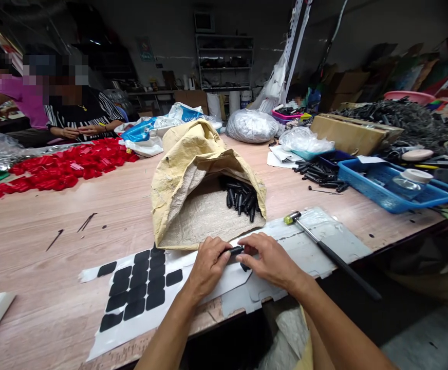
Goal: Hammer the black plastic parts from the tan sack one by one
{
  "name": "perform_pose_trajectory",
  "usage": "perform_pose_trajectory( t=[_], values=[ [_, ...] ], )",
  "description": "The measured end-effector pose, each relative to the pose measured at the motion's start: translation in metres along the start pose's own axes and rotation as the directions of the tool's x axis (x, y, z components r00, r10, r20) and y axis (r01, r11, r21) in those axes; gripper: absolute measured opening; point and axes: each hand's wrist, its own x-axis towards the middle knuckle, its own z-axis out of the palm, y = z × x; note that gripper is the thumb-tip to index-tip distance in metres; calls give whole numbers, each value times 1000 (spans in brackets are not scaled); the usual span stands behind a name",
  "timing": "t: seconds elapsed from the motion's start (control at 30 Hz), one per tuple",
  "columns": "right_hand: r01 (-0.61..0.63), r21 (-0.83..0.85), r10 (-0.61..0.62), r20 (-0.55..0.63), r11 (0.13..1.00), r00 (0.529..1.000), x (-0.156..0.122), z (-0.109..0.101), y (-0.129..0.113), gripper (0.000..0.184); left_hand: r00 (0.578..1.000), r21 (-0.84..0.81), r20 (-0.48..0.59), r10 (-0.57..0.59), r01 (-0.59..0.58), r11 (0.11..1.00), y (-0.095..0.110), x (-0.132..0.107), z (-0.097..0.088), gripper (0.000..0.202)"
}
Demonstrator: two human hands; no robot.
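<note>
My left hand [207, 263] and my right hand [271, 259] meet at the table's near edge, both pinching one small black plastic piece [235, 251] between the fingertips. Just beyond them lies an open tan woven sack [187, 174] with several more black pieces [241, 198] spilling from its mouth. Left of my left hand a white backing sheet [104, 339] carries several black rectangular pads [139, 288]. A small hammer [324, 249] with a yellow-green head lies right of my right hand on a grey plate [324, 234].
Red plastic parts [62, 167] cover the far left, where two people sit with hands on the table. Blue trays [386, 187], a cardboard box [353, 132], filled plastic bags [252, 126] and a heap of black parts [401, 118] crowd the right. Thin metal pins [87, 222] lie loose.
</note>
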Motion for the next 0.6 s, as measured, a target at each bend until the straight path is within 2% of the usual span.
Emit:
perform_pose_trajectory(
  t=[0.07,0.23,0.3,0.43,0.53,0.6],
  values=[
    [17,-92,-13,38,996,999,5,5,-2,15,1000,15,-9,27,-27,1000,-1,-1,1,19],
    [163,-303,-136,106,939,985,8,6,-1,19,995,71,-61,74,-70,995,-2,-2,4,21],
    [182,-314,-165,80,932,983,9,10,-3,20,992,112,-94,85,-75,991,-2,-2,4,23],
    [142,-298,-155,-21,944,988,9,22,-8,18,980,165,-168,101,-73,984,0,-2,5,21],
    [119,-270,-120,12,956,993,8,21,-10,21,978,174,-178,108,-76,982,1,-3,5,19],
    [103,-229,-98,31,968,995,6,11,-6,21,982,177,-155,110,-82,981,0,-2,5,19]
  ],
)
